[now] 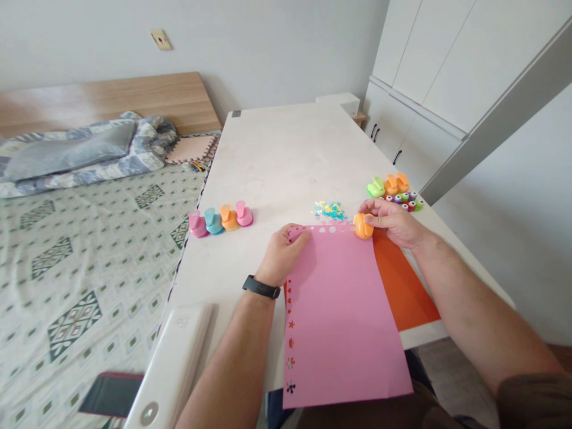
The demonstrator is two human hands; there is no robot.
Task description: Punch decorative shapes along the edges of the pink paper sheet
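Note:
A pink sheet of paper (pixel 342 310) with shapes punched along its left and top edges hangs slightly over the table's front edge. My left hand (pixel 289 250) pinches its top left corner, thumb on top. An orange craft punch (pixel 363 226) sits at the sheet's top right corner, and my right hand (pixel 393 221) grips it between thumb and fingers. Under the pink sheet, an orange sheet (pixel 404 292) shows on the right. Just beyond the top edge lies a small pile of blue and yellow paper cutouts (pixel 330 210).
Several punches (pixel 221 218) stand in a row at left. More large punches (pixel 388 184) and small punches (pixel 404 201) are grouped at right. A long white device (pixel 174 363) lies at the table's front left. A phone (pixel 111 394) rests on the bed (pixel 111 250).

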